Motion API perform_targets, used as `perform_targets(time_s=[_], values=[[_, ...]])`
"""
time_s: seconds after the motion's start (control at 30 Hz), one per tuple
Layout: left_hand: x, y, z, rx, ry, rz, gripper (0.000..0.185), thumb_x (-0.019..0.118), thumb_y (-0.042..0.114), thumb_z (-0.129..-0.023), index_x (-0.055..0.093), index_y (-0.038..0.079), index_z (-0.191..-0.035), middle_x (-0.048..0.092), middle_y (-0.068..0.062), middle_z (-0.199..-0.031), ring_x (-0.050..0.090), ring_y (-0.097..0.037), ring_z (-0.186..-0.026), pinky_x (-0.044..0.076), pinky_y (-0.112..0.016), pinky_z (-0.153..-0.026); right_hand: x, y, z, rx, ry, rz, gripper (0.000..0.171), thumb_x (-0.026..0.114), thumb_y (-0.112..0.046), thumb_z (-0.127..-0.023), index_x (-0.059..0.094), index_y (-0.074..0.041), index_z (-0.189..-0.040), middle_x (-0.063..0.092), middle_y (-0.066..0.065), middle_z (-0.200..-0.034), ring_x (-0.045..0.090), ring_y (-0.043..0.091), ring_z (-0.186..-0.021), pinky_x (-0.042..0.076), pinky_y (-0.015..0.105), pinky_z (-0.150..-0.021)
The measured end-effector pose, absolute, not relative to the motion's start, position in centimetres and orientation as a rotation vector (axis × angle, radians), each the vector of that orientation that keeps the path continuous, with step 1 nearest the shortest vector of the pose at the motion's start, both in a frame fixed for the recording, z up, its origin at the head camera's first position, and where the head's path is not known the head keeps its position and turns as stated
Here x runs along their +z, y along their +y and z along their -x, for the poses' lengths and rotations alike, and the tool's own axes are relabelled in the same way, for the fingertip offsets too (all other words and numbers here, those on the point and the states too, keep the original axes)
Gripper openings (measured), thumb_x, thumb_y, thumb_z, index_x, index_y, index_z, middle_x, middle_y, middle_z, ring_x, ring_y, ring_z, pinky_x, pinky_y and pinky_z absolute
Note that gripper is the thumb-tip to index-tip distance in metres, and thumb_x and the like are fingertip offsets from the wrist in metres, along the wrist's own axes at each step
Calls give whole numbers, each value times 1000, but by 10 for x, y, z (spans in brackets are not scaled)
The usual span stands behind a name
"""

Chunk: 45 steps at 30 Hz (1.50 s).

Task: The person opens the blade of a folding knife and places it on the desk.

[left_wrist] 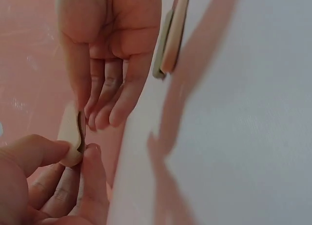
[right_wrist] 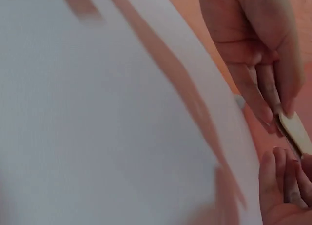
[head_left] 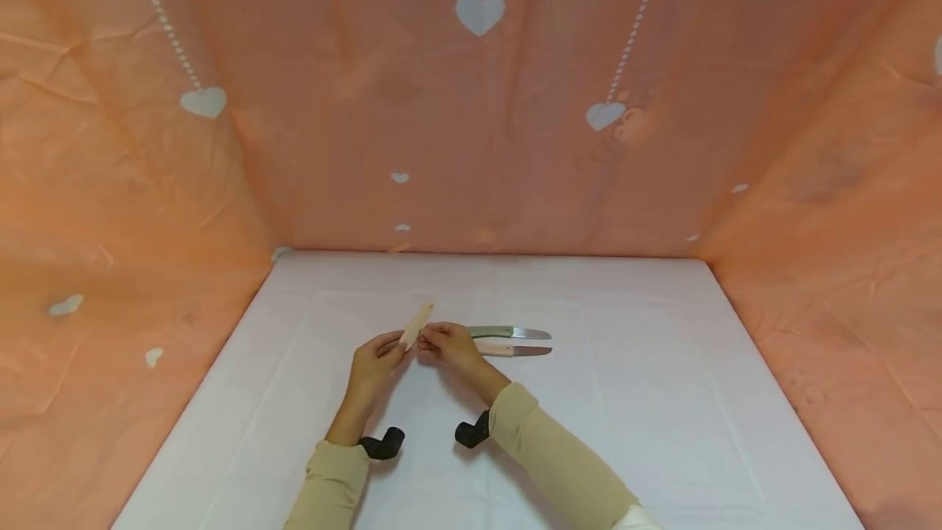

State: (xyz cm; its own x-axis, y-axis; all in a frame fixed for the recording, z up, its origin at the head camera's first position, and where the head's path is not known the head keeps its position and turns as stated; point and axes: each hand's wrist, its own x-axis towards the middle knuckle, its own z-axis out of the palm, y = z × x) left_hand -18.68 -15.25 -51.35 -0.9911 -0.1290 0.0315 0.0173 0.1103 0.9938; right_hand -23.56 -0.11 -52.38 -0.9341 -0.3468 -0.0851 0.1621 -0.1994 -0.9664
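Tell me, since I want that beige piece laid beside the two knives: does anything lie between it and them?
Only the right hand, which touches the beige piece that the left hand pinches, lies before the knives. Nothing else visible lies on the white table there.

We look into a makeshift recording booth, not a lived-in room: orange cloth printed with white hearts (head_left: 480, 13) hangs ahead of our hands and to both sides, and a plain white table (head_left: 662, 399) lies under them, with two knives (head_left: 515, 342) just beyond.
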Motion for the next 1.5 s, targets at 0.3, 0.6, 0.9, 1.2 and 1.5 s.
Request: perform_targets(time_s=[0.3,0.6,0.9,1.2,1.5], values=[[-502,-132,187,-2092,-2282,-75,30,65,11,-88,61,-6,-112,64,-22,-106,63,-28,-95,52,-36,-81,-514,31,241,-2226,1841,295,22,61,-8,-90,58,10,-100,65,9,-80,63,16,-76,52,40,-80],[-497,-108,188,-2230,-2246,18,31,66,10,-87,60,-7,-112,65,-19,-101,64,-22,-88,52,-36,-80,-504,68,241,-2095,1857,358,23,66,-13,-87,57,5,-98,66,6,-79,66,23,-79,47,53,-83],[-494,-86,189,-2378,-2087,-8,31,64,8,-88,57,-9,-113,64,-17,-99,64,-16,-84,53,-26,-76,-495,90,238,-2135,1838,416,12,64,-8,-88,57,2,-91,65,12,-83,65,22,-80,42,58,-87],[-492,-78,189,-2406,-2027,-19,31,64,8,-88,58,-9,-113,63,-19,-102,63,-19,-90,52,-27,-78,-492,97,237,-2144,1876,486,12,61,-5,-89,56,5,-89,62,7,-81,63,15,-77,41,58,-87],[-491,-76,191,-2351,-2032,14,28,65,6,-87,60,-9,-109,64,-19,-101,62,-17,-89,52,-26,-77,-486,106,234,-2088,1825,489,11,52,-1,-93,50,10,-94,60,6,-83,61,19,-83,35,60,-94]])
